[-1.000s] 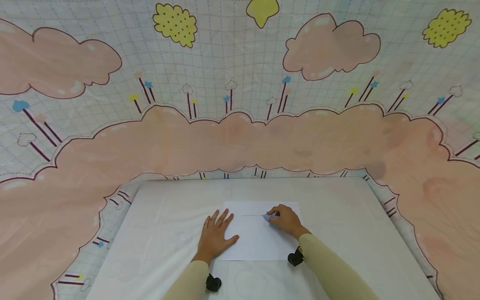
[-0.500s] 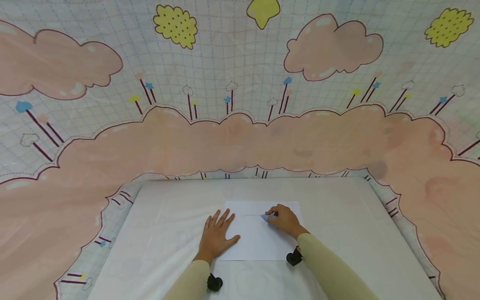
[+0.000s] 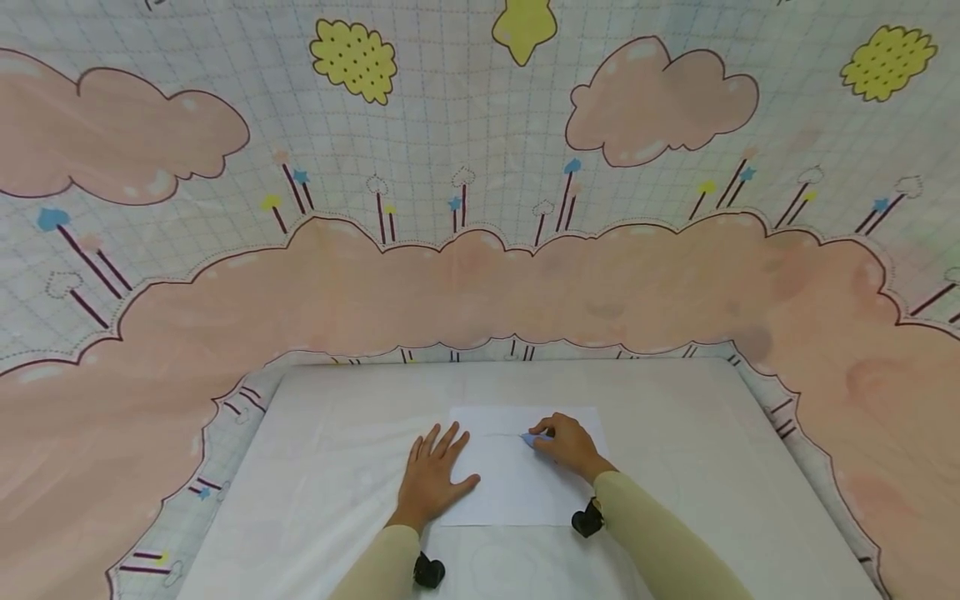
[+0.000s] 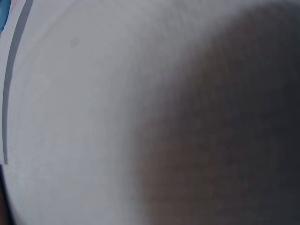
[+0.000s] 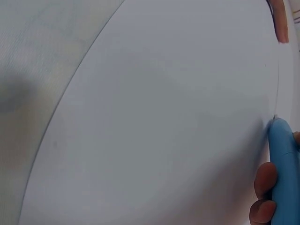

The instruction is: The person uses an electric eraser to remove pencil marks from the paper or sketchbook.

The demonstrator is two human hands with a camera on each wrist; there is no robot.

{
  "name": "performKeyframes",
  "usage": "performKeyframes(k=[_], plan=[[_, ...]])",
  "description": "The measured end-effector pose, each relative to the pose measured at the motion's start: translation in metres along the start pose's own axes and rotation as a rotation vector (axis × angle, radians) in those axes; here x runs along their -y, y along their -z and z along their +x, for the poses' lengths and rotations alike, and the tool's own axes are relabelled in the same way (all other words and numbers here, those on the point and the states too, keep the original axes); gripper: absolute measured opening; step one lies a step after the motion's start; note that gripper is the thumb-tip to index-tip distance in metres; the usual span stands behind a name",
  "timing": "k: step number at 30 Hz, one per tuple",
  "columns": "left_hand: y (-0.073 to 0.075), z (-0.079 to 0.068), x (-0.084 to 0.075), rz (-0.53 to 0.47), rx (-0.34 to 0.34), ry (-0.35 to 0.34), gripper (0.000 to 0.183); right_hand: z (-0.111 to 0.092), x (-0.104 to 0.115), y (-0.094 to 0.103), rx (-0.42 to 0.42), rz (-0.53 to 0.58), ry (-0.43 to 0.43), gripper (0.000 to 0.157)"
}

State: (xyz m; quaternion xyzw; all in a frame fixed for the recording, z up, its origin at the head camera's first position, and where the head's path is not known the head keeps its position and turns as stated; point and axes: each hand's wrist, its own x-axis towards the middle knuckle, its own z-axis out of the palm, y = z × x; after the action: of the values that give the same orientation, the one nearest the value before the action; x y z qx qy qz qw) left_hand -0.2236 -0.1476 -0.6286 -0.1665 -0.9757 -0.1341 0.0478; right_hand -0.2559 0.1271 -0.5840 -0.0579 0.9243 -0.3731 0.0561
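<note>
A white sheet of paper [image 3: 510, 492] lies flat before me. My left hand [image 3: 433, 483] rests open with fingers spread at the sheet's left side, the thumb reaching onto it. My right hand [image 3: 572, 442] grips a thick blue pen-shaped tool [image 5: 285, 168] with a small dark tip. In the right wrist view the tip meets the paper at the end of a thin line [image 5: 278, 84]. This line runs left from the tip, near the sheet's far edge, in the head view. A fingertip [image 5: 281, 28] of my left hand shows at the upper right of the right wrist view.
A white-covered table [image 3: 337, 417] lies under the paper. Behind and around it hangs a printed cloth [image 3: 480, 283] with pink clouds and yellow shapes. Black heart-shaped pieces [image 3: 430, 571] sit at both wrists. A dark blur [image 4: 234, 131] fills much of the left wrist view.
My right hand and the blue tool have shifted slightly left along the line. The left hand keeps its place on the paper. The head view has tilted a little.
</note>
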Motion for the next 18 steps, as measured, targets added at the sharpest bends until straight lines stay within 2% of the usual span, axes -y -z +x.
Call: performKeyframes(k=[8,18], plan=[[0.002,0.0017,-0.0016,0.026,-0.005,-0.009,0.078,0.0025,0.0087,-0.0044,0.012,-0.02,0.017,0.015],[0.0018,-0.0006,-0.0014,0.011,-0.034,-0.018,0.077,-0.0032,0.0031,0.0043,-0.006,-0.021,-0.014,0.015]])
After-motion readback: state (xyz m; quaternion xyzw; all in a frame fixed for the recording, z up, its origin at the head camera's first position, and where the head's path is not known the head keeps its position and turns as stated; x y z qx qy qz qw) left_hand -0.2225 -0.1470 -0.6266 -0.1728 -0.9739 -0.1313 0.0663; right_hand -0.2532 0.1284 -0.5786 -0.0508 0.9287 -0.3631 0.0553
